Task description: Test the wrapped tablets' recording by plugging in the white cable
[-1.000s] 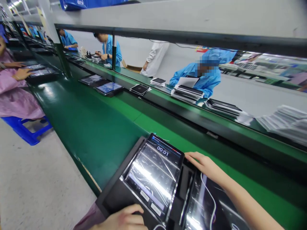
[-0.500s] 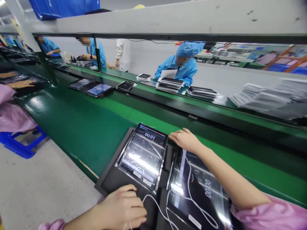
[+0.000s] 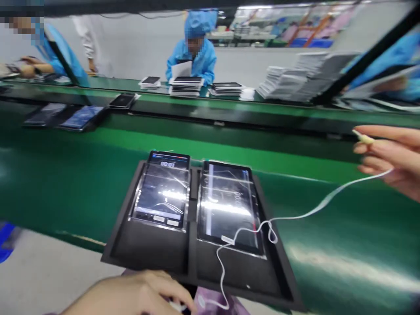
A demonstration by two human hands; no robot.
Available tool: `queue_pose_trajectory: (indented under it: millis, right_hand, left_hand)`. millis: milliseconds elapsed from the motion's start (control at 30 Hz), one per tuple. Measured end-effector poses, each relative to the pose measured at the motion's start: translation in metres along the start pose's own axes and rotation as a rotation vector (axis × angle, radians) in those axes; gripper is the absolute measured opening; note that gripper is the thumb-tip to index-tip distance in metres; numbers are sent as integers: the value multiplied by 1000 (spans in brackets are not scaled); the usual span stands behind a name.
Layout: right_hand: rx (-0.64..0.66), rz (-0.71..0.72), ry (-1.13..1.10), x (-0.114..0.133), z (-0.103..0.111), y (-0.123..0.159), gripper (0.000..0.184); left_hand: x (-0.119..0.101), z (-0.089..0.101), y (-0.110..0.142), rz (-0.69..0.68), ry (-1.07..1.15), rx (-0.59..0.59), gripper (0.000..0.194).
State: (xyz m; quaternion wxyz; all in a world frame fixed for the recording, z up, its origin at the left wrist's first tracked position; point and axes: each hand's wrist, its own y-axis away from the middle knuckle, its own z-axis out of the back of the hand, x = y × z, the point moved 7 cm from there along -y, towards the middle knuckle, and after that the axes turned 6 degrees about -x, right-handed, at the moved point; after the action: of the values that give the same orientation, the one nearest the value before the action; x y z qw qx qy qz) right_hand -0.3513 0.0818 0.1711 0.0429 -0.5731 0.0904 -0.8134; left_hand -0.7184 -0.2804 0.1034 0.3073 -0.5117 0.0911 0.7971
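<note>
A black tray [image 3: 154, 249] lies on the green conveyor belt [image 3: 344, 245] before me and holds two tablets wrapped in film. The left tablet [image 3: 162, 194] shows a timer screen; the right tablet [image 3: 228, 205] is beside it. A white cable [image 3: 295, 216] runs from the tray's near edge over the right tablet to my right hand [image 3: 393, 159], which is raised at the far right and pinches the cable's plug end. My left hand [image 3: 131, 295] sits at the tray's near edge, fingers curled on the cable's other end.
More trays with tablets [image 3: 78, 118] lie further left on the belt. Across a raised green shelf [image 3: 229, 109], workers in blue coats [image 3: 193, 52] sit with stacks of tablets [image 3: 185, 85] and white stacks [image 3: 285, 81]. Grey floor lies at lower left.
My right hand left the top of the tablets and swung up to the right, pulling the white cable's plug away. The view turned right; my left hand stayed at the tray's near edge.
</note>
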Motion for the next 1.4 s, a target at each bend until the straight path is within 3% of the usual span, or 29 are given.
queue_pose_trajectory:
  millis: [33, 100, 233, 333, 467, 633, 800, 967, 1100, 1267, 1400]
  right_hand:
    - [-56, -38, -18, -8, 14, 5, 49]
    - [-87, -144, -44, -29, 13, 14, 39]
    - [107, -236, -64, -75, -62, 20, 26]
    - [186, -242, -121, -102, -112, 17, 18]
    - [199, -236, -220, -123, -137, 8, 20]
    - [215, -242, -270, -137, -144, 3, 26]
    - [265, -226, -202, -136, -142, 10, 40]
    - [285, -238, -53, -141, -130, 5, 27]
    - [277, -271, 35, -142, -126, 0, 18]
    - [314, -106, 227, -129, -124, -9, 17]
    - [338, -44, 249, -124, -127, -13, 13]
  left_hand:
    - [6, 11, 0, 83, -42, 34, 39]
    - [20, 36, -6, 209, -136, 33, 58]
    - [48, 76, -46, 391, -41, -291, 46]
    - [74, 78, -94, 474, 169, -510, 50]
    - [114, 68, -143, 600, 176, -604, 49]
    - [137, 64, -152, 657, 81, -583, 47]
    - [121, 60, -153, 712, 11, -495, 48]
    - [106, 67, -167, 761, -6, -399, 58]
    - [112, 70, -172, 765, 4, -359, 61]
    - [129, 74, -176, 753, 20, -355, 55]
    - [131, 80, -182, 751, 32, -316, 46]
